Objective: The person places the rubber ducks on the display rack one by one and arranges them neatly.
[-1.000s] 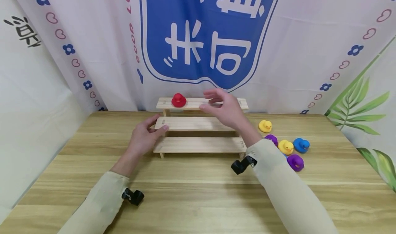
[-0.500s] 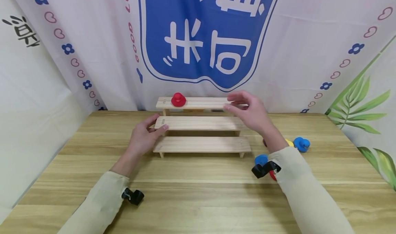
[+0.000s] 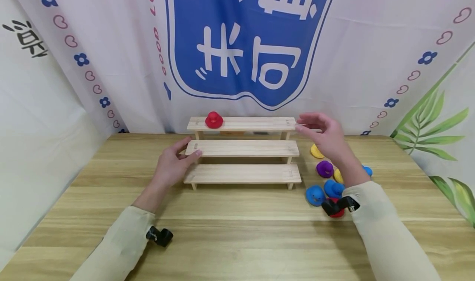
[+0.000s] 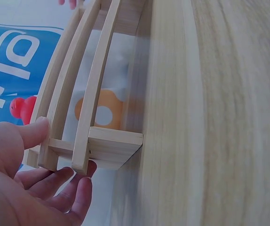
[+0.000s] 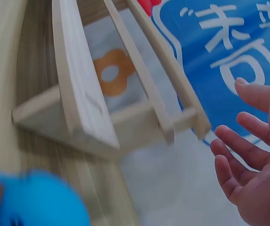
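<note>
A three-tier wooden display stand (image 3: 241,148) sits on the table toward the back. My left hand (image 3: 172,163) grips its left end, thumb on the middle tier and fingers around the tier ends, as the left wrist view (image 4: 45,183) shows. On the left part of the top tier stands a red rubber duck (image 3: 214,120). Beside the right end of that tier is my right hand (image 3: 323,132), fingers loosely bent and nothing in them. In the right wrist view its fingers (image 5: 248,146) are spread apart near the tier's end.
Right of the stand lie several rubber ducks: a purple one (image 3: 325,169), blue ones (image 3: 315,195), a red one (image 3: 337,211) and yellow ones (image 3: 316,151), some partly hidden by my right arm. A printed curtain (image 3: 130,66) hangs behind the table (image 3: 222,239).
My right hand has moved rightward along the top tier, from above its middle to beyond its right end, uncovering the tiers. My left hand, the stand and the red duck have stayed put.
</note>
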{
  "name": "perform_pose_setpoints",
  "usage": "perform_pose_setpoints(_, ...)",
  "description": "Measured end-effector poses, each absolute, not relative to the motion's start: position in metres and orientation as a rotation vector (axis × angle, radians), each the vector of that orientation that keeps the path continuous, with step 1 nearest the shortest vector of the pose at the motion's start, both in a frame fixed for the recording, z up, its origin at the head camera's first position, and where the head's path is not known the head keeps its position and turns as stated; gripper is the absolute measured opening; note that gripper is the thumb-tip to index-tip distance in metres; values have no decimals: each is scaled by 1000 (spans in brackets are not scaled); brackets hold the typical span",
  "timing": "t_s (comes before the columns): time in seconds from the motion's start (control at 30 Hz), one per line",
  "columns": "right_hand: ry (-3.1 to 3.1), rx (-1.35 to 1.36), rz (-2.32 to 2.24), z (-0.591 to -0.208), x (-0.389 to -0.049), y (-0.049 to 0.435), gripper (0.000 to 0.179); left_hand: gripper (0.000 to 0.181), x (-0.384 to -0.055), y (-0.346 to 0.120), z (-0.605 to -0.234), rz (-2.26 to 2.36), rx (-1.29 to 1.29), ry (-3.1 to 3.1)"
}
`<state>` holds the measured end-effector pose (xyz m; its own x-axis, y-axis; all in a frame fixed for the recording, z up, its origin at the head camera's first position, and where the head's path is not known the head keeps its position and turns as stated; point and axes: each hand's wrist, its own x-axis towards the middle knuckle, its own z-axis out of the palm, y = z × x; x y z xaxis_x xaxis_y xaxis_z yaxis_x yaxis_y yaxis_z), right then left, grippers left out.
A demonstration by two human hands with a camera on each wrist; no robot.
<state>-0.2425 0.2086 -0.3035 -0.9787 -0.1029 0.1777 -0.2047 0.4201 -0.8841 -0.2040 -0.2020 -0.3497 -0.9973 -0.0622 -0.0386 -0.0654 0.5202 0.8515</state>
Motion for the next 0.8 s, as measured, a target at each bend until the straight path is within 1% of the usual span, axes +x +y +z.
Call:
perform_pose_setpoints(0.37, -2686, 144, 1524, -314, -252, 252, 61, 78, -204, -202, -350, 1549, -135, 2723)
perform_pose_setpoints(0.53, -2735, 129, 1519, -316, -257, 267, 66, 77, -203, -202, -349, 1546, -133, 2722)
perform_pose_setpoints(0.8, -2834, 161, 1473, -319, -266, 284, 63, 77, -204, -201, -349, 1550, -131, 2722)
